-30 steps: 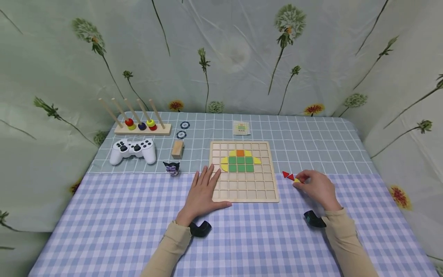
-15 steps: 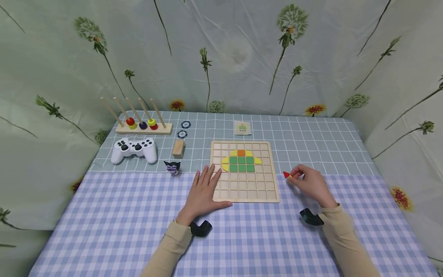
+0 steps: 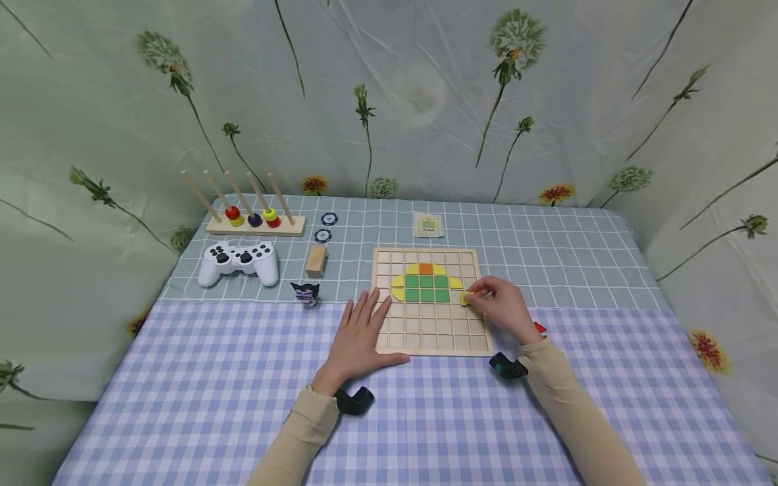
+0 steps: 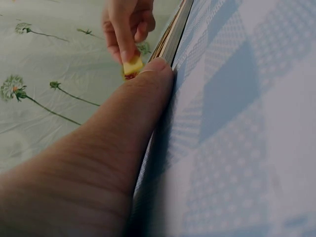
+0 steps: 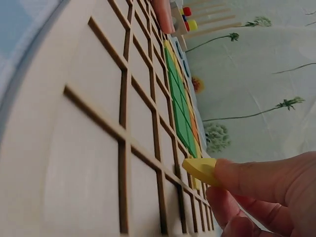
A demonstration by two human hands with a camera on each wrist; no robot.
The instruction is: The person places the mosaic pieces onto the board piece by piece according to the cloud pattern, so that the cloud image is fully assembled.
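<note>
Fingers spread, my left hand (image 3: pixel 355 341) rests over the left edge of a wooden grid board (image 3: pixel 434 343). My right hand (image 3: pixel 503 309) pinches a yellow tile (image 5: pixel 201 170) with a curved edge between thumb and fingertips, close over the board's right side. Set in the grid are several green square tiles (image 3: pixel 427 283), an orange tile (image 3: pixel 426 268) and yellow curved tiles (image 3: pixel 398 293) around them. The left wrist view shows my left thumb (image 4: pixel 133 98) along the board's edge. Red triangle tiles (image 3: pixel 539 327) lie on the cloth, partly hidden behind my right wrist.
Behind the board lies a small pattern card (image 3: pixel 428 225). To the left are a white game controller (image 3: pixel 238 262), a peg stand with beads (image 3: pixel 255 228), a wooden block (image 3: pixel 316 260), a small dark figurine (image 3: pixel 306 293) and two round chips (image 3: pixel 323 235). A checked cloth (image 3: pixel 413 418) covers the near table.
My right hand picked up the yellow tile beside the red triangles and carried it left over the board's right side. The left hand stayed in place.
</note>
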